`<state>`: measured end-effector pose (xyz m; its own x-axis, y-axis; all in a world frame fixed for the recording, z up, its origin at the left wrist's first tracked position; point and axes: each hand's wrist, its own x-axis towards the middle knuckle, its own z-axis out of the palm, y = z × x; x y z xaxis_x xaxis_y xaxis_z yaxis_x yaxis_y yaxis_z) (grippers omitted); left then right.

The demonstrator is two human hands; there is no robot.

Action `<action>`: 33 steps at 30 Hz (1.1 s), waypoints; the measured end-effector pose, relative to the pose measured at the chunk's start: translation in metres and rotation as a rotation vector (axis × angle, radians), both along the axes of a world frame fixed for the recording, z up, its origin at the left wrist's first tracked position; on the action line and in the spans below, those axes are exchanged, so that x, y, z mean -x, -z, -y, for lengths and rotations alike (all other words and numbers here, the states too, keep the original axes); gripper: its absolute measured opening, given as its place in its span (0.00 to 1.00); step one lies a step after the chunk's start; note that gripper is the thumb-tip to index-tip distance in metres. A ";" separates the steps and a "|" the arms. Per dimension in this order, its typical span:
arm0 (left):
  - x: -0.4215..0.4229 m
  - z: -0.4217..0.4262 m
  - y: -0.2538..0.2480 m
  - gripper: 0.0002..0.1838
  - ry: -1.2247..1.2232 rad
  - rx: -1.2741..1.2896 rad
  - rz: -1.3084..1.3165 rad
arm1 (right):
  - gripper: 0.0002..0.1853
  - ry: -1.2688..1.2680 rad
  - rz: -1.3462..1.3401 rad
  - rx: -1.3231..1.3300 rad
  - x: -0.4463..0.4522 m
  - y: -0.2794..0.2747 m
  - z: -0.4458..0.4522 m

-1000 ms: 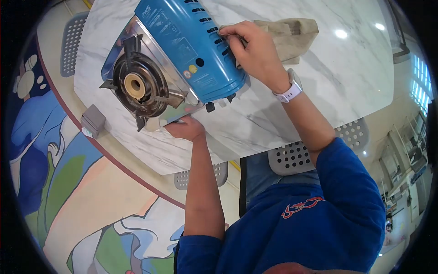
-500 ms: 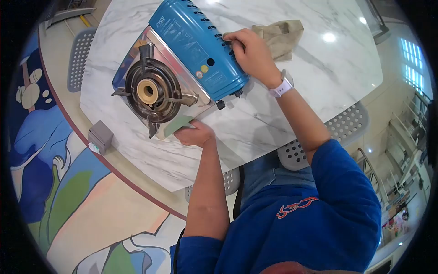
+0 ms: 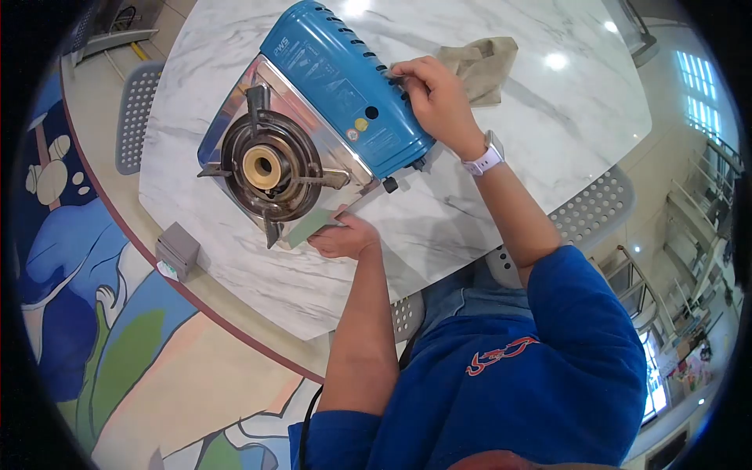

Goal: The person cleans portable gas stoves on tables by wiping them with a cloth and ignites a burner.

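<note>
Stove [image 3: 323,117], one: on the table [image 3: 572,110]. Your left hand [image 3: 346,238]: at its near edge, grip unclear. Your right hand [image 3: 442,103]: fingers bent at the vents [image 3: 358,42], hold unclear. Press lightly; steady the stove.

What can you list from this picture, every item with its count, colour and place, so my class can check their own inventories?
stove: one, blue and silver, on the table
burner: one, dark with a cream centre, on the stove
knobs: two, black, stove's near end
cloth: one, beige, beyond the right hand
table: one, white marbled, centre
box: one, grey, by the table's left edge
chairs: at least three, grey, around the table
mural: one, multicoloured, lower left
background items: uncounted, mixed, far right, too small to name
watch: one, lilac band, right wrist
shirt: one, blue, bottom
left hand: one, bare, stove's lower corner
right hand: one, bare, stove's slotted side
</note>
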<state>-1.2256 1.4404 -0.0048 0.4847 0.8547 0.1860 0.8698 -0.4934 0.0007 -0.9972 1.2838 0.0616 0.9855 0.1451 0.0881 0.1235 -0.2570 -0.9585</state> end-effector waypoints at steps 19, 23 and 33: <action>0.006 -0.005 0.006 0.38 -0.025 0.025 0.012 | 0.11 -0.002 0.057 0.023 0.006 -0.008 0.001; 0.003 -0.005 0.006 0.38 0.022 -0.017 0.054 | 0.11 0.010 0.016 0.040 -0.001 0.010 0.003; 0.004 -0.006 0.008 0.36 0.041 -0.075 0.055 | 0.11 0.010 -0.022 0.017 0.000 0.001 0.003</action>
<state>-1.2293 1.4463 -0.0129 0.5064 0.8171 0.2756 0.8485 -0.5291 0.0095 -0.9971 1.2807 0.0607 0.9886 0.1362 0.0637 0.0995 -0.2748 -0.9563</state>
